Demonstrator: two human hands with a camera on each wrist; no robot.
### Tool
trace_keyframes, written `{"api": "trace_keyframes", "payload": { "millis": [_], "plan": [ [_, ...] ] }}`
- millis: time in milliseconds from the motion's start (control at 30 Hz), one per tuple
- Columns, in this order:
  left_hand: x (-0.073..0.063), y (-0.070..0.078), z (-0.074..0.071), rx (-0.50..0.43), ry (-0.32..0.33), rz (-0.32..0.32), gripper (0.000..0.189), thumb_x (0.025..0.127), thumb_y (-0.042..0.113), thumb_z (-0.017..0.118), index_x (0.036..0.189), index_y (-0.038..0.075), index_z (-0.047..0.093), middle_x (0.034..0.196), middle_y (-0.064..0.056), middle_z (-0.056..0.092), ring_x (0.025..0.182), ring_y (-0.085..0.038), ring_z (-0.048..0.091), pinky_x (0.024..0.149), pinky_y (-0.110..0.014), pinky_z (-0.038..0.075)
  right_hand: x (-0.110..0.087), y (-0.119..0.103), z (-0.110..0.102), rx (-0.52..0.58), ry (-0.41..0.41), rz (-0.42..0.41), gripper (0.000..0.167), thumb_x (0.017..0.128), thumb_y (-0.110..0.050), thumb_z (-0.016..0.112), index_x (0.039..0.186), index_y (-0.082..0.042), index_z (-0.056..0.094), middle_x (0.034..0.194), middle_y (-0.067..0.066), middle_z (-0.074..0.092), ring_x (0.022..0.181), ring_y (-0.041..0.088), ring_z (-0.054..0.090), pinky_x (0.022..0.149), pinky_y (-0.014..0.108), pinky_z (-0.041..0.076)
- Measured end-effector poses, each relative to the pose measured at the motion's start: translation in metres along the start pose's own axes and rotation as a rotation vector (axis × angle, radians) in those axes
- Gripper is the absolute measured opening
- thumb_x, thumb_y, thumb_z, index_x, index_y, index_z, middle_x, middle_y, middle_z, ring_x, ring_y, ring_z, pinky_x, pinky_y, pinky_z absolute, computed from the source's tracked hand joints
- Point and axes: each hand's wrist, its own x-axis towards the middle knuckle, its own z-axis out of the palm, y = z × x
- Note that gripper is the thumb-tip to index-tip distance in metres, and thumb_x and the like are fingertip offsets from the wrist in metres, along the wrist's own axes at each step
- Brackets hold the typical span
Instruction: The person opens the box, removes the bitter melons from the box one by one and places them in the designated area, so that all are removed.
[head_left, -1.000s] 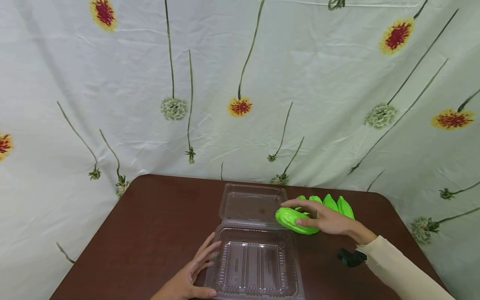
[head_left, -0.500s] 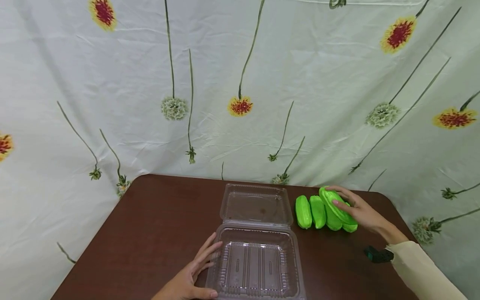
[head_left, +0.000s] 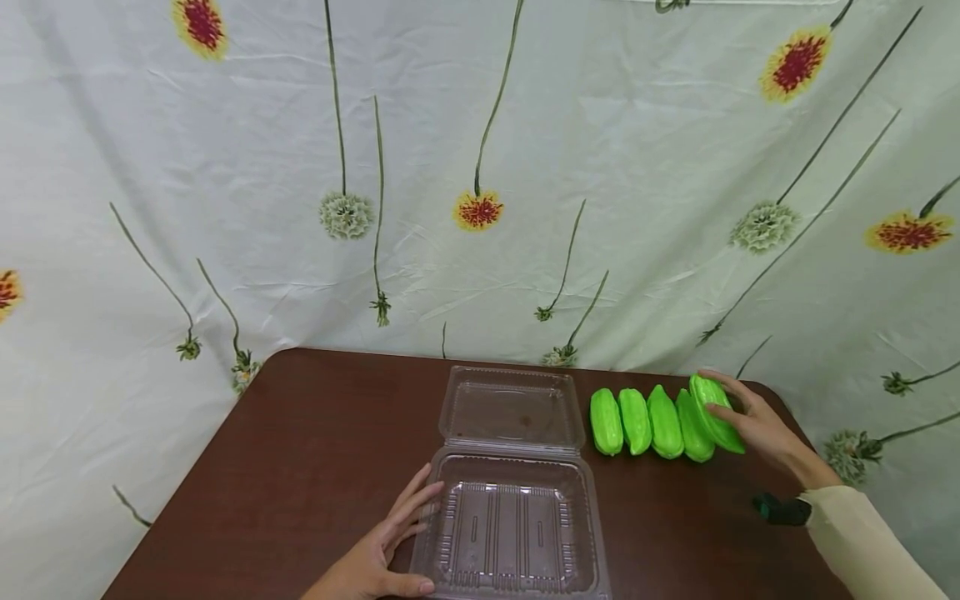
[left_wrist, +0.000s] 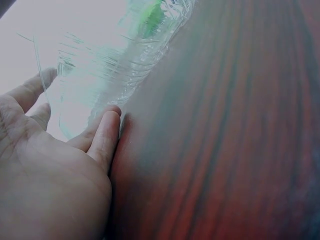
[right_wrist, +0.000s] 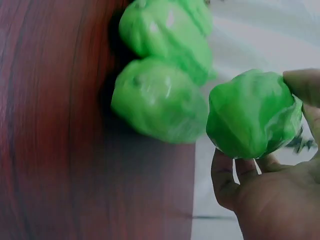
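In the head view my right hand (head_left: 761,429) holds a bright green, ridged, elongated fruit (head_left: 711,410), tilted, at the right end of a row of similar fruits (head_left: 665,423). The right wrist view shows the held fruit (right_wrist: 252,117) end-on between thumb and fingers, beside another green fruit (right_wrist: 157,100). My left hand (head_left: 375,554) rests against the left side of a clear plastic clamshell container (head_left: 506,533), fingers extended along its rim and thumb near the front corner. The container's lid (head_left: 513,408) lies folded back behind the base, and nothing lies inside.
The dark brown wooden table (head_left: 322,450) has rounded far corners. A white cloth (head_left: 420,167) printed with flowers hangs behind it and at both sides. A black strap device (head_left: 780,508) sits at the right wrist.
My right hand has carried the green fruit from beside the container to the right, over the row, to its right end. The left hand and container have stayed put.
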Motion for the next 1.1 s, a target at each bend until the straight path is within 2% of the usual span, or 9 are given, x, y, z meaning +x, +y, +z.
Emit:
{"api": "trace_keyframes", "payload": {
  "millis": [233, 533, 700, 867, 1100],
  "plan": [
    [-0.001, 0.000, 0.000, -0.007, -0.002, 0.001, 0.097, 0.083, -0.003, 0.076, 0.158, -0.004, 0.014, 0.164, -0.024, -0.016, 0.147, -0.015, 0.030, 0.111, -0.025, 0.035, -0.004, 0.019, -0.001, -0.061, 0.028, 0.082, 0.069, 0.107, -0.032, 0.050, 0.161, -0.005, 0.016, 0.160, 0.036, 0.009, 0.139, 0.063, 0.016, 0.095, 0.075, 0.031],
    [-0.002, 0.001, -0.001, -0.019, -0.003, -0.022, 0.097, 0.084, -0.002, 0.075, 0.159, -0.002, 0.014, 0.165, -0.022, -0.016, 0.148, -0.014, 0.029, 0.111, -0.024, 0.035, -0.008, 0.035, 0.006, -0.116, 0.019, 0.128, 0.064, 0.107, -0.028, 0.049, 0.157, 0.002, 0.022, 0.155, 0.041, 0.016, 0.136, 0.065, 0.019, 0.096, 0.074, 0.031],
    [-0.002, 0.001, -0.001, -0.012, -0.005, -0.015, 0.097, 0.084, -0.002, 0.075, 0.159, -0.002, 0.014, 0.165, -0.022, -0.016, 0.148, -0.015, 0.030, 0.111, -0.024, 0.035, -0.007, 0.035, 0.011, -0.127, 0.014, 0.142, 0.063, 0.107, -0.027, 0.048, 0.157, 0.002, 0.022, 0.155, 0.042, 0.017, 0.137, 0.066, 0.017, 0.100, 0.074, 0.029],
    [-0.002, 0.001, -0.001, -0.016, -0.007, -0.011, 0.097, 0.084, -0.002, 0.075, 0.159, -0.003, 0.014, 0.165, -0.023, -0.016, 0.148, -0.016, 0.029, 0.111, -0.024, 0.035, -0.005, 0.034, 0.013, -0.160, 0.012, 0.134, 0.063, 0.107, -0.024, 0.048, 0.157, 0.004, 0.020, 0.153, 0.043, 0.020, 0.135, 0.065, 0.022, 0.098, 0.073, 0.031],
    [-0.001, 0.001, -0.001, -0.008, -0.003, -0.009, 0.097, 0.083, -0.002, 0.075, 0.158, -0.003, 0.015, 0.165, -0.023, -0.015, 0.147, -0.016, 0.031, 0.111, -0.025, 0.035, -0.003, 0.035, 0.014, -0.159, -0.008, 0.199, 0.072, 0.108, -0.025, 0.046, 0.157, 0.008, 0.006, 0.152, 0.047, 0.012, 0.135, 0.066, 0.019, 0.099, 0.074, 0.031]
  ]
}}
